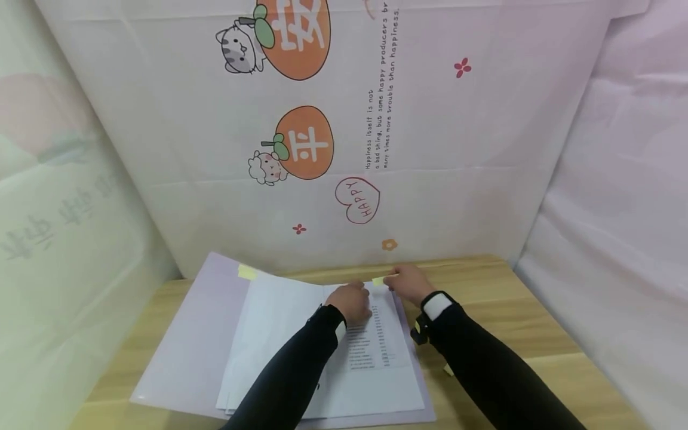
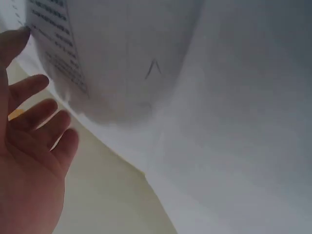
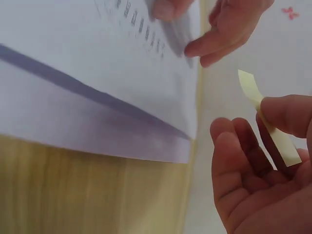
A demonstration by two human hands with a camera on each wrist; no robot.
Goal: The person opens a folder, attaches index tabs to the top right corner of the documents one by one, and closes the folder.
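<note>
A pale purple folder (image 1: 180, 352) lies open on the wooden table, holding white sheets. Rows of print run down the right-hand page (image 1: 384, 391). My left hand (image 1: 352, 301) is at the upper part of that page, its thumb at the paper and its other fingers loosely bent in the left wrist view. Just right of it, my right hand (image 1: 412, 283) pinches a pale yellow sticky strip (image 3: 250, 89) between thumb and finger, near the page's top edge. Another yellow sticky tab (image 1: 247, 272) sits at the top of the left-hand page.
A small yellow piece (image 1: 448, 371) lies on the wooden table (image 1: 516, 316), partly under the right sleeve. Behind the table hangs a white printed cloth (image 1: 430, 149), with more cloth (image 1: 618, 209) along both sides.
</note>
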